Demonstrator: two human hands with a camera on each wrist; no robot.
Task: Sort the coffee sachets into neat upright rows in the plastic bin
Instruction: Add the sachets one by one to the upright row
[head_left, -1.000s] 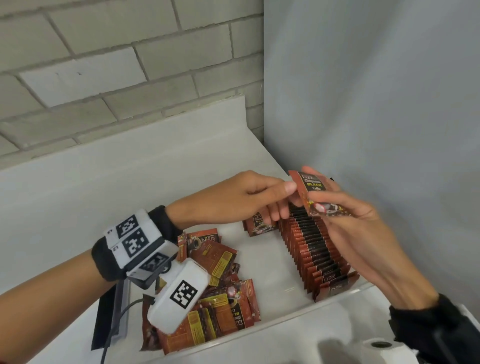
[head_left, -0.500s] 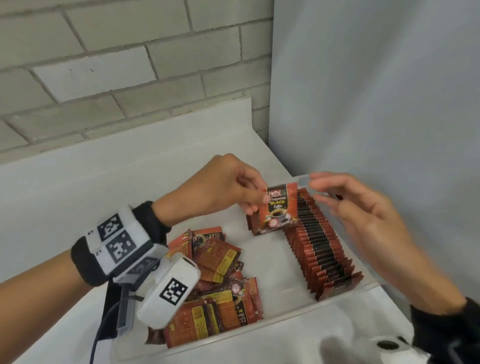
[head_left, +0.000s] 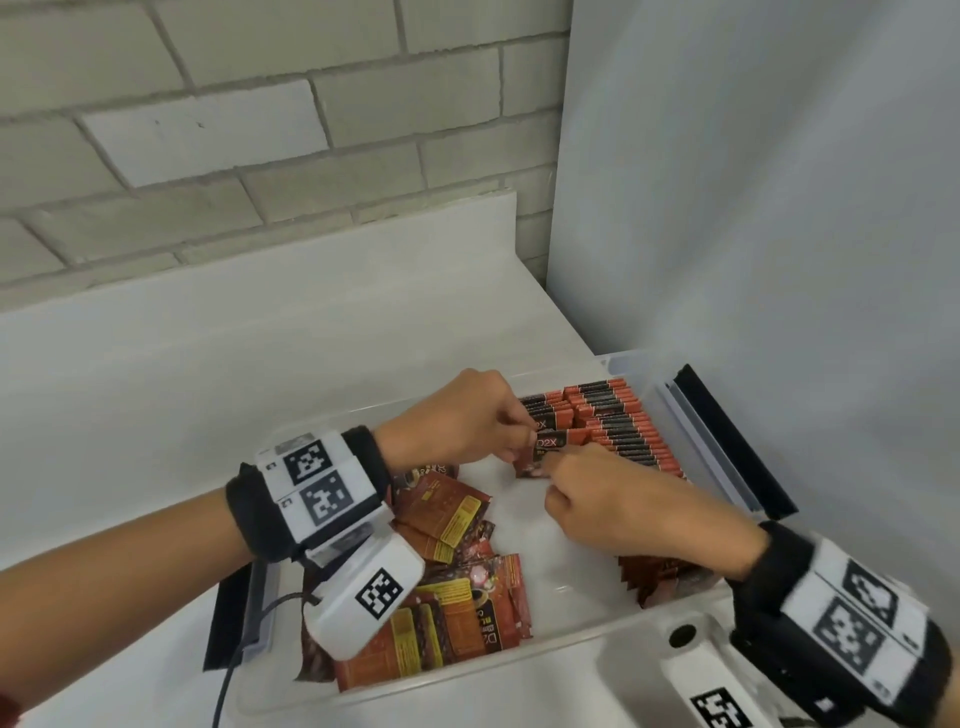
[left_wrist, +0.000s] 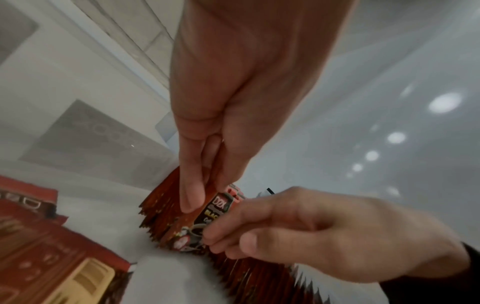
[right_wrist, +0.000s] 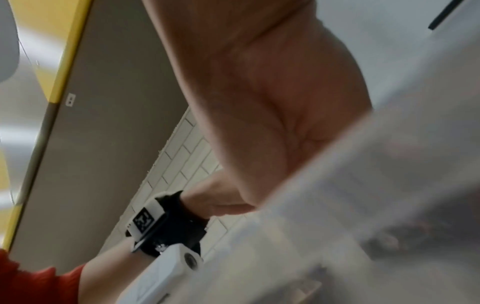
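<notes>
Sachet (head_left: 546, 451) marked "D2X", red and black, stands upright at the near end of a short row (head_left: 545, 413) of upright sachets toward the far side of the clear plastic bin (head_left: 566, 631). Left hand (head_left: 457, 418) pinches its top edge from above, thumb and fingers (left_wrist: 191, 193) closed on the packet in the left wrist view. Right hand (head_left: 618, 501) meets it from the near side, fingertips (left_wrist: 221, 236) pinching the sachet's lower face; both hands clamped on the same packet, nearly touching each other. Just to the right, a long row (head_left: 631, 434) of upright sachets runs along the bin's right wall, orange-and-black tops packed edge to edge. Loose pile (head_left: 457, 587) of sachets lies flat and jumbled in the bin's near-left part, under the left wrist's tracker band (head_left: 317, 486). Bare white bin floor between pile and rows. Bin sits on a white counter (head_left: 208, 374) in a corner, brick wall (head_left: 234, 130) behind, plain grey wall (head_left: 753, 208) at right. Right wrist view blurred, shows only palm and bin rim.
</notes>
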